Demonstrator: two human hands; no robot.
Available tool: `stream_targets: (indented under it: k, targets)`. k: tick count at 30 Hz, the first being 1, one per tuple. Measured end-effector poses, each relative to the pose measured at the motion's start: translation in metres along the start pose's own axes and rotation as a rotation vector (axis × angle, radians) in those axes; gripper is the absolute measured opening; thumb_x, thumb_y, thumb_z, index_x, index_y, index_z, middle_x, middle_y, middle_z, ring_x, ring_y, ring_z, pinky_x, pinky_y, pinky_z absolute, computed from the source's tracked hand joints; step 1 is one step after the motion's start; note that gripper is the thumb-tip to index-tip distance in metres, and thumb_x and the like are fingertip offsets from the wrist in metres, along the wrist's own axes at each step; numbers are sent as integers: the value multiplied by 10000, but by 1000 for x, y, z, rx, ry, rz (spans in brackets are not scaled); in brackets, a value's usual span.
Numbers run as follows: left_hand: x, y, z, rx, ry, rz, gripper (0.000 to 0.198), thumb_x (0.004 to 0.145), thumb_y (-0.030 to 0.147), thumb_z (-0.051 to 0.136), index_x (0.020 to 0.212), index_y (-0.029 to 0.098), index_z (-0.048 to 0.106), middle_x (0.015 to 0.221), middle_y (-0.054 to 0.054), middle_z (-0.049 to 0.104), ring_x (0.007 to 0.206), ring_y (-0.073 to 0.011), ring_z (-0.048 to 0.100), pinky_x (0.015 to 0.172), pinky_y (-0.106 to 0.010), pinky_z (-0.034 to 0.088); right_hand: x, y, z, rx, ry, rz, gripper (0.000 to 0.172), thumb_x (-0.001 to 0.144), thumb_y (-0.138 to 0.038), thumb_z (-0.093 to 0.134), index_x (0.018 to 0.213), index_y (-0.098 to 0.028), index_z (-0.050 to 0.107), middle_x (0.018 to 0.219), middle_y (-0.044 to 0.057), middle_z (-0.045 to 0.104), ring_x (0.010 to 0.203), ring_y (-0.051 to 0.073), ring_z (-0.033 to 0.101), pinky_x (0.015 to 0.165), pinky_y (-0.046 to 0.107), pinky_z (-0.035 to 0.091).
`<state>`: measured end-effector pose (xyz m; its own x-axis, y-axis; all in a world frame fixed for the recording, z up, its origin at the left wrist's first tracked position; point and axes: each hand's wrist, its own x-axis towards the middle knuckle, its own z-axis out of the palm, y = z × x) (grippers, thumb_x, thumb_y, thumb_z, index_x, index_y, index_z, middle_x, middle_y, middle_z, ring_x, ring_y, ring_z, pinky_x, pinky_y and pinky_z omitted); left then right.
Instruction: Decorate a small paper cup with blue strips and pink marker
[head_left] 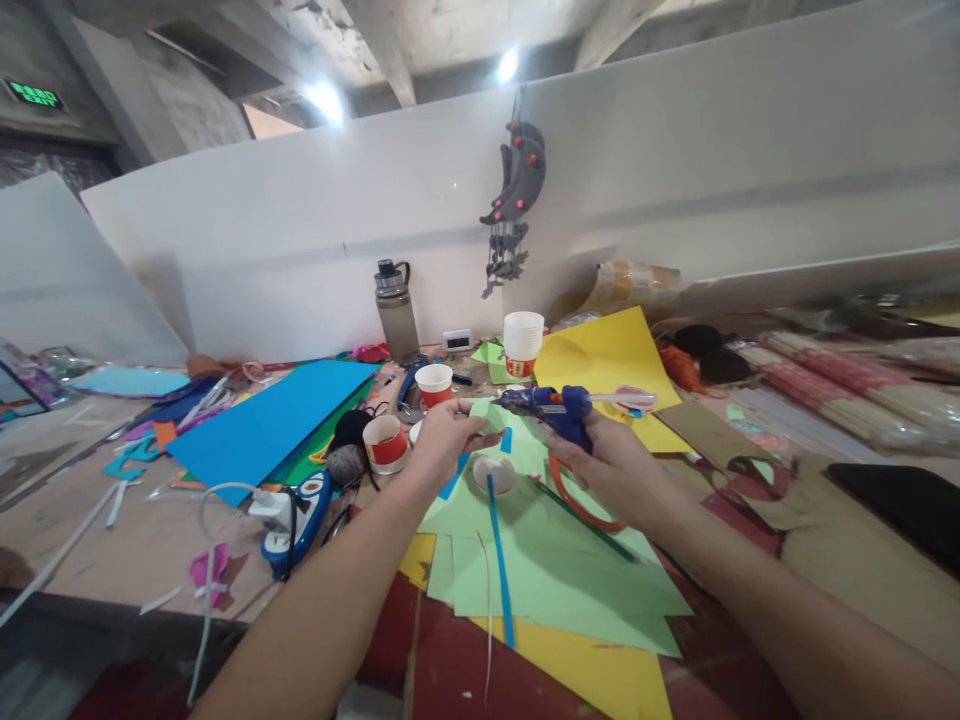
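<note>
My left hand (pixel 448 432) pinches a small piece of light green paper (pixel 484 412) above the table. Closed around the handle of a blue hot glue gun (pixel 568 408) is my right hand (pixel 604 450). The gun's nozzle points left and is close to the green piece; whether they touch I cannot tell. A clear glue stick juts from its back. Below both hands lie light green paper sheets (pixel 555 570), with a round white piece (pixel 495 476), a blue paper strip (pixel 501 575), a dark green strip (pixel 600 530) and an orange curved band (pixel 592 513) on them.
Red-and-white paper cups (pixel 387 443) and a stack of cups (pixel 523 346) stand beyond my hands, near a grey bottle (pixel 397 318). Blue paper (pixel 277 422) and a power strip (pixel 304 525) are left. Yellow paper (pixel 600 350) lies behind. A grey moon ornament (pixel 517 180) hangs on the white panel.
</note>
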<state>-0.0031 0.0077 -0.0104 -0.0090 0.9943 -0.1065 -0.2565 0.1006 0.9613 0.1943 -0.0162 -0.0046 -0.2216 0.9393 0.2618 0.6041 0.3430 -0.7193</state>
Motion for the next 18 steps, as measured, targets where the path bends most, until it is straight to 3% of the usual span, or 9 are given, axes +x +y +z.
stream_targets:
  k: [13,18]
  targets:
    - [2,-1,-1,-5,-13,1,166,656,22,633,771,100,543,746,-85,669,649,-191,681,703,-381,578,0,-1,-2,48,33,2,287,808,-393,494,961,-164,574,538,-9,549,514,164,504,499,266,362]
    - [1,2,-1,0,23,-4,159,662,5,622,741,107,530,692,-50,632,637,-180,677,697,-353,578,3,-1,-12,175,59,82,261,782,-430,530,827,-176,569,498,-21,542,462,147,503,490,264,396]
